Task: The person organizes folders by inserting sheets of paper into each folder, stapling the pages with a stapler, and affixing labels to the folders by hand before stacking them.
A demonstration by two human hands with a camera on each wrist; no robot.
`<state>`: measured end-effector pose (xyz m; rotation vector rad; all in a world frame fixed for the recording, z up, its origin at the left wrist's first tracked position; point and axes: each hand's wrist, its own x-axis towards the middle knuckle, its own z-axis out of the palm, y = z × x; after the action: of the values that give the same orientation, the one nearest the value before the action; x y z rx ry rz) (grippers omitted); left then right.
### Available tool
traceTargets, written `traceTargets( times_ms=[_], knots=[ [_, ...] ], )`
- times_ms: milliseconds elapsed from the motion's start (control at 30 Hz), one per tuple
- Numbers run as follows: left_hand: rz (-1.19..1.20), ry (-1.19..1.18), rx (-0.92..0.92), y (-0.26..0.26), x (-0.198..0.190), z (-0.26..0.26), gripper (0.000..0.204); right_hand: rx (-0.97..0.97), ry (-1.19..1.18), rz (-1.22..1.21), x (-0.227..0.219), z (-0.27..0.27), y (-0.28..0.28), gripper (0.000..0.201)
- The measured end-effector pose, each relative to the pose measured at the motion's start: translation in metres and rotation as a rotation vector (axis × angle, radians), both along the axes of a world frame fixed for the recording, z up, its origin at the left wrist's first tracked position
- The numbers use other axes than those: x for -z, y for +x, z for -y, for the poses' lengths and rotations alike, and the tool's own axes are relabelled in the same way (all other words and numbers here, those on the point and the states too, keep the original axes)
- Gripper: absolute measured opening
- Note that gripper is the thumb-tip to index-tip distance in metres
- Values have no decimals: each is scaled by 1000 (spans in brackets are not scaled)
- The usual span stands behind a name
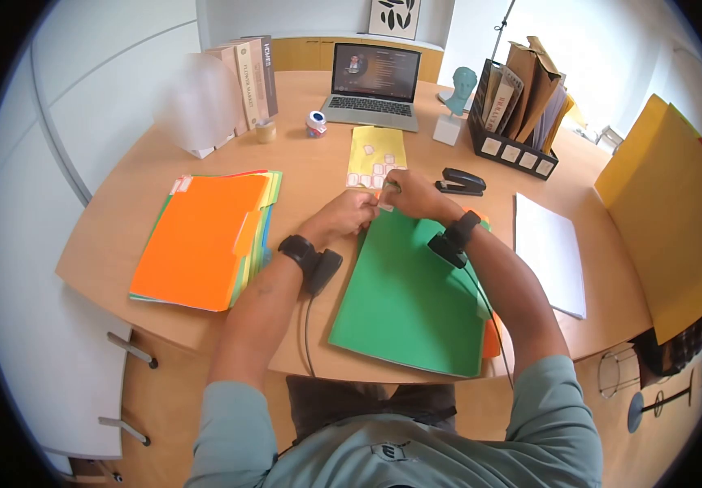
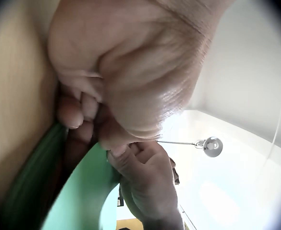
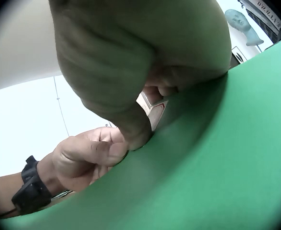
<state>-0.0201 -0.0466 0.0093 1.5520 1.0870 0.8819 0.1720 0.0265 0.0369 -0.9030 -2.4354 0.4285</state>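
A green file folder [image 1: 416, 285] lies in front of me, its far left corner lifted between my hands. My left hand [image 1: 343, 215] pinches that corner, thumb on top and fingers curled below. Close beside it, my right hand [image 1: 416, 195] pinches the folder's far edge. A small white label with a red border [image 3: 157, 114] shows at the edge under the right fingers, partly hidden by them. Just beyond the hands lies a yellow sheet [image 1: 377, 150] with several red-bordered labels.
Left is a stack of coloured folders, orange on top [image 1: 196, 240]. A stapler [image 1: 461, 182] and white paper [image 1: 546, 252] lie right. Behind stand a laptop [image 1: 374, 81], a bust on a white base [image 1: 447, 128] and a black file box [image 1: 514, 154]. Orange folders stick out beneath the green one.
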Motion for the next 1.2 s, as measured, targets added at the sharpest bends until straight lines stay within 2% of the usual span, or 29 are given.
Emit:
traceTargets(
  times_ms=[167,200,300,367,400,433,467,533,567,600,633,667,700,733,767,800,833,900,1033,1200],
  knots=[
    [-87,192,-42,7,5,-15,20,122,54,-61,-4,-8,5,19],
    [-28,220,-89,12,6,-17,22,174,63,-100,-10,-7,12,19],
    [-58,228,-69,23,-8,-4,22,252,116,-218,-28,-23,42,20],
    [-152,326,-54,23,-17,3,20,298,198,-298,-39,-35,61,20],
    [-194,369,-44,24,-21,6,19,249,114,-390,-44,-35,74,21],
    [-267,354,-87,19,-42,18,17,199,28,-480,-58,-23,84,22],
    [-341,338,-130,6,-65,30,16,192,-18,-571,-72,-3,91,24],
    [-343,483,-242,-36,-81,32,20,194,-110,-706,-82,22,112,28],
    [-412,443,-366,-45,-114,63,25,207,-153,-754,-80,27,127,30],
    [-578,553,-450,-86,-119,57,25,215,-221,-808,-76,36,138,32],
    [-430,409,-506,-125,-122,58,24,226,-309,-797,-71,40,153,32],
    [-382,361,-561,-167,-122,61,24,233,-381,-814,-62,42,166,33],
    [-207,289,-665,-175,-130,82,26,241,-449,-830,-53,45,178,33],
    [-297,243,-737,-175,-145,110,25,257,-520,-865,-41,46,188,33],
    [-369,199,-781,-254,-125,100,23,271,-591,-898,-27,45,195,33],
    [-418,147,-834,-293,-117,106,24,280,-662,-931,-17,48,201,33],
    [-468,96,-892,-310,-108,117,24,306,-696,-922,-13,56,200,33],
    [-305,109,-1005,-308,-92,136,21,339,-763,-842,-4,58,202,32],
    [-517,64,-962,-347,-66,149,20,314,-783,-828,-6,62,195,31],
    [-868,-14,-917,-386,-31,139,23,337,-807,-742,1,61,193,28]
  ],
)
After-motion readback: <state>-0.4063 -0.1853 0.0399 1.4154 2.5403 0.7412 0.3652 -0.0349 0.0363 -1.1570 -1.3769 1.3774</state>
